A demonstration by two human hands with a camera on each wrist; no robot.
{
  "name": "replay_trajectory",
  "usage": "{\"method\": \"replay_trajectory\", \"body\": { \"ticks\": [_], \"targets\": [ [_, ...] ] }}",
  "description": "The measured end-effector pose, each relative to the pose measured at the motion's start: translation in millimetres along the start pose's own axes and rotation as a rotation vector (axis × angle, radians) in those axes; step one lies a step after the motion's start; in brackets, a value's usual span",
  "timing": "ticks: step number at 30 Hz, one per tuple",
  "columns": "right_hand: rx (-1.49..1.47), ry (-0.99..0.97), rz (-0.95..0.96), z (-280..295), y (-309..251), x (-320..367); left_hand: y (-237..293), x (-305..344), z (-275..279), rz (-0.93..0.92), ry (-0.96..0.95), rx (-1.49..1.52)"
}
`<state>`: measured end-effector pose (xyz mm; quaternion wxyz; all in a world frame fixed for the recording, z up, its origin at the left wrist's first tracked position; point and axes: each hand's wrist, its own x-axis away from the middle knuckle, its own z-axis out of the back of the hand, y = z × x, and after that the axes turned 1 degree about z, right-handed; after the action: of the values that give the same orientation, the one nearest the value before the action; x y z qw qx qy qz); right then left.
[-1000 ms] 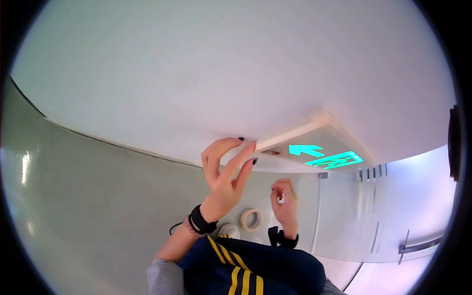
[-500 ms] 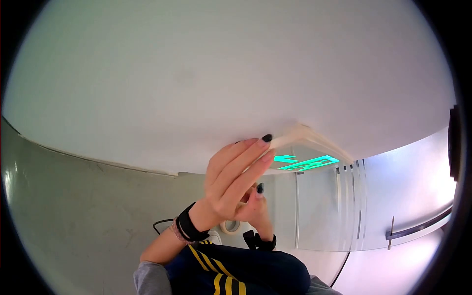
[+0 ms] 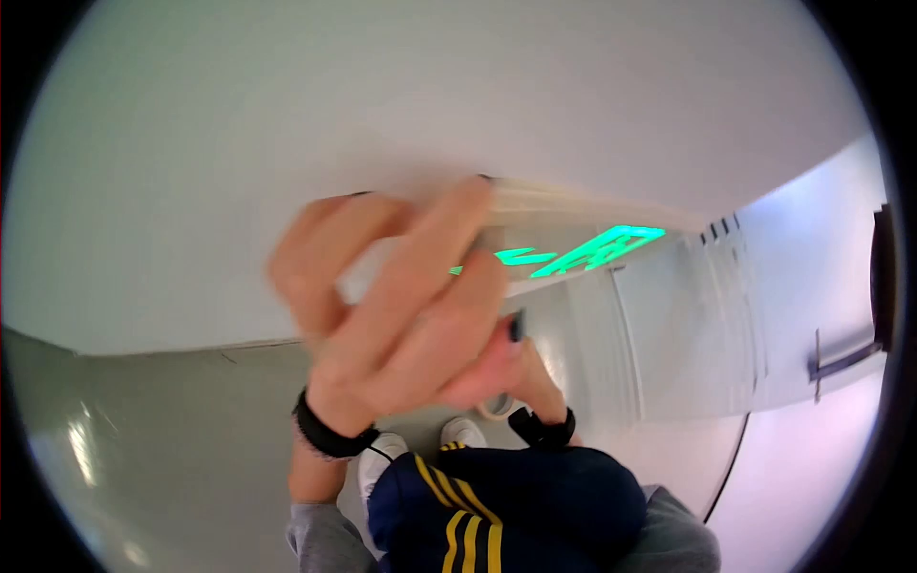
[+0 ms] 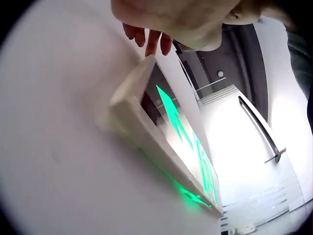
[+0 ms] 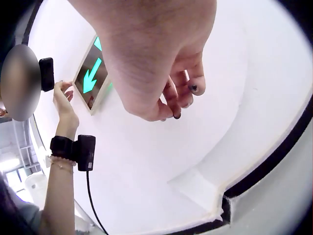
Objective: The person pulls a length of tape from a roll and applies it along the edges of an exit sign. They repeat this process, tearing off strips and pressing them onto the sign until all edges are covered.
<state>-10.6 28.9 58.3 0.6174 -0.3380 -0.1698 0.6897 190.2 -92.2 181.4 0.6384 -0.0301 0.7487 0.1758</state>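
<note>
A green-lit exit sign with a pale frame juts from the white wall. My left hand, blurred in the head view, is at the sign's near corner, its fingers along the frame edge. In the left wrist view the fingertips meet the top corner of the frame, beside the arrow. My right hand hangs with loosely bent fingers before the wall in the right wrist view, with nothing seen in it. Left fingers and thumb hide most of it in the head view.
A roll of tape lies on the grey floor near white shoes. Glass panels with a dark door handle stand to the right. A cable trails from the left wrist camera.
The head view has shifted, and the left hand appears larger and blurred, still at the sign's corner. My right hand, visible a second ago, is now mostly covered by the left.
</note>
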Motion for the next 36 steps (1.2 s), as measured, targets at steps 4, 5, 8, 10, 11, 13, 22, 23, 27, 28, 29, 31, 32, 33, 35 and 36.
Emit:
{"method": "replay_trajectory", "body": {
  "ticks": [4,5,8,10,11,13,22,23,27,28,29,31,32,33,35,36],
  "targets": [
    [0.104,-0.001,0.018,9,-3,0,4,-20,15,-0.228,-0.392,-0.261],
    [0.08,-0.016,0.028,7,-1,2,7,-24,17,-0.269,-0.427,-0.321],
    [0.09,0.012,0.031,7,3,8,21,-33,15,-0.343,-0.452,-0.407],
    [0.092,0.019,0.016,10,8,12,25,-33,4,-0.376,-0.464,-0.444],
    [0.097,0.01,0.018,10,10,14,23,-29,-4,-0.334,-0.503,-0.348],
    [0.089,0.023,0.015,10,17,20,24,-18,-23,-0.312,-0.554,-0.242],
    [0.046,0.079,-0.093,-4,53,48,39,-6,-109,-0.346,-0.857,-0.101],
    [0.027,0.086,-0.117,-9,62,55,41,-6,-120,-0.335,-0.928,-0.068],
    [-0.011,0.065,-0.241,-17,74,67,44,8,-168,-0.392,-0.909,0.0],
    [-0.015,0.076,-0.244,-19,77,67,46,13,-178,-0.406,-0.896,-0.017],
    [-0.042,0.071,-0.278,-18,82,70,50,19,-190,-0.417,-0.886,-0.034],
    [-0.076,0.061,-0.33,-20,87,77,57,28,-204,-0.418,-0.93,-0.046],
    [-0.121,0.131,-0.339,-23,93,81,62,36,-210,-0.405,-0.992,-0.033],
    [-0.163,0.198,-0.341,-30,105,88,68,50,-213,-0.392,-1.049,-0.027],
    [-0.061,0.176,-0.333,-69,136,116,77,92,-196,-0.264,-1.243,0.234],
    [0.039,0.167,-0.321,-83,143,131,84,119,-181,-0.143,-1.386,0.375]
  ]
}}
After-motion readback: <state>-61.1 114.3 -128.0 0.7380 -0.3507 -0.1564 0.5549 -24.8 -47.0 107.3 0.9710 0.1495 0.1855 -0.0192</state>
